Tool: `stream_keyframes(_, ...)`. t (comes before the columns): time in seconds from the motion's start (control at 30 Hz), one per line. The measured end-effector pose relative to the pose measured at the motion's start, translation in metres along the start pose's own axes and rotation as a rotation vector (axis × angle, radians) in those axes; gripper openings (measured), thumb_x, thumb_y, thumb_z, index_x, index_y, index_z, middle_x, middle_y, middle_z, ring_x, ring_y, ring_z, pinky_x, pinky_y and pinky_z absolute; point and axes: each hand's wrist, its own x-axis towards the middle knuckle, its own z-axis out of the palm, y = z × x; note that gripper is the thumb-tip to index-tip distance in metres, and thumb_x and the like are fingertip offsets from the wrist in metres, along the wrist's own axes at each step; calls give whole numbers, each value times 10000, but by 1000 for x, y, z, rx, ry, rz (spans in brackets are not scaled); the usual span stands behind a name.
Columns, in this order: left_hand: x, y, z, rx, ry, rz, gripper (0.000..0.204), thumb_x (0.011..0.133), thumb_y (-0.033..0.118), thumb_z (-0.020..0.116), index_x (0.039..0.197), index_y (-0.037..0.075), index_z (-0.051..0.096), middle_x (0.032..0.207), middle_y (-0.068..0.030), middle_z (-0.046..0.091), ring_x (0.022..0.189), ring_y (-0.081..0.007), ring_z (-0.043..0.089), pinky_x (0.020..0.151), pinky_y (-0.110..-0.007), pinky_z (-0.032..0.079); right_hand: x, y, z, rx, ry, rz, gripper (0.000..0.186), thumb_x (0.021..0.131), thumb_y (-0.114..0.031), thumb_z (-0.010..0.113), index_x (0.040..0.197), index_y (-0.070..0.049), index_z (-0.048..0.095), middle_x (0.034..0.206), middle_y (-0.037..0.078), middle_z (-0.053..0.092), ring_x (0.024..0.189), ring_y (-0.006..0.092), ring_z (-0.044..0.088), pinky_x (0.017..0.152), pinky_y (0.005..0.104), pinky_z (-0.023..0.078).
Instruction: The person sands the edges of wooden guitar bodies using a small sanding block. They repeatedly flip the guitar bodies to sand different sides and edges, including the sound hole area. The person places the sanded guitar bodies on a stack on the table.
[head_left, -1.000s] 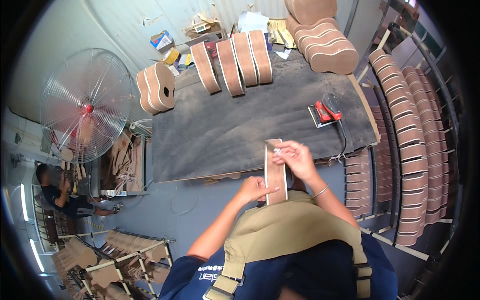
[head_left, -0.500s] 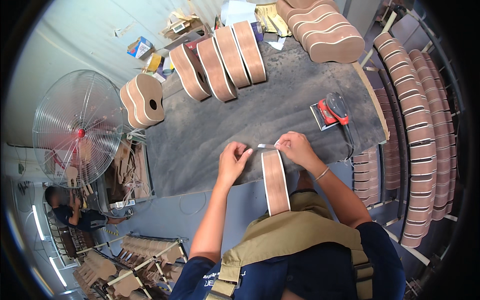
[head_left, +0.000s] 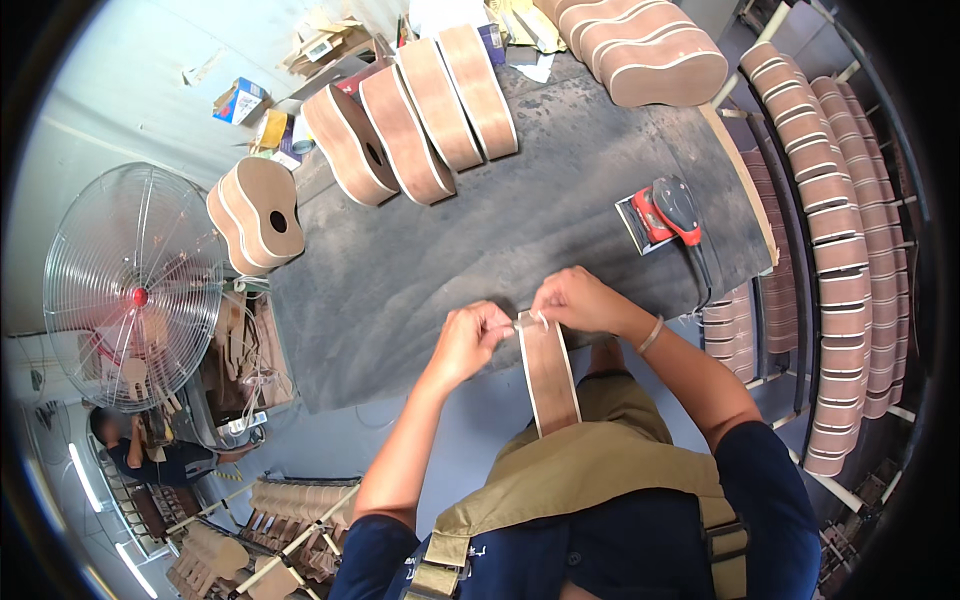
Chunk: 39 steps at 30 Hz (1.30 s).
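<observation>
A ukulele body (head_left: 550, 380) stands on edge between the table's front edge and my apron, its brown wooden side turned up with white binding along both edges. Over its far end is a thin, pale strip (head_left: 530, 321), whose exact kind I cannot make out. My left hand (head_left: 470, 338) pinches the strip's left end, fingertips beside the left binding. On the other side, my right hand (head_left: 578, 303) is closed in a pinch at the strip's right end, just above the wood. The fingers partly hide the strip.
A red and black sander (head_left: 662, 218) lies on the dark table (head_left: 420, 260) to the right. Several ukulele bodies (head_left: 432, 115) line the far side, with more stacked (head_left: 650, 60) far right. A large fan (head_left: 135, 290) is at left; a person (head_left: 150, 450) sits beyond. Racked bodies (head_left: 835, 260) stand right.
My left hand has moved right to the strip and closed on its end. The strip has come down over the end of the ukulele body. The view has shifted slightly.
</observation>
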Motion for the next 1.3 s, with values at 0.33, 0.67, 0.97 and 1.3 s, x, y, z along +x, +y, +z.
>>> stream_keyframes(0.33,5,4,-5,-6,-73,-12,38,880,-54,734,902,-23,734,793,-142,716,678,-234,660,659,-371,517,-7,-14,1,-49,15,-38,172,817,-84,686,933,-25,799,876,181,749,809,333,733,751,390,576)
stream_keyframes(0.67,-3,10,-6,30,-17,19,84,909,-71,696,921,-24,764,771,-76,738,676,-116,662,649,-290,530,-12,-20,2,-40,28,-57,157,832,-57,702,944,-33,809,851,137,726,767,285,717,716,365,558)
stream_keyframes(0.97,-18,14,-4,86,42,69,34,902,-36,737,905,-20,768,765,-93,741,679,-123,663,638,-308,517,-26,-36,5,-72,49,-67,141,851,-76,700,928,-32,810,880,155,731,762,318,719,722,389,560)
stream_keyframes(1.3,-47,26,10,194,192,168,67,858,-35,739,912,4,745,829,-150,700,785,-353,691,712,-440,544,-45,-49,15,-231,112,-248,149,899,-74,636,969,-34,761,985,152,726,922,361,673,842,429,552)
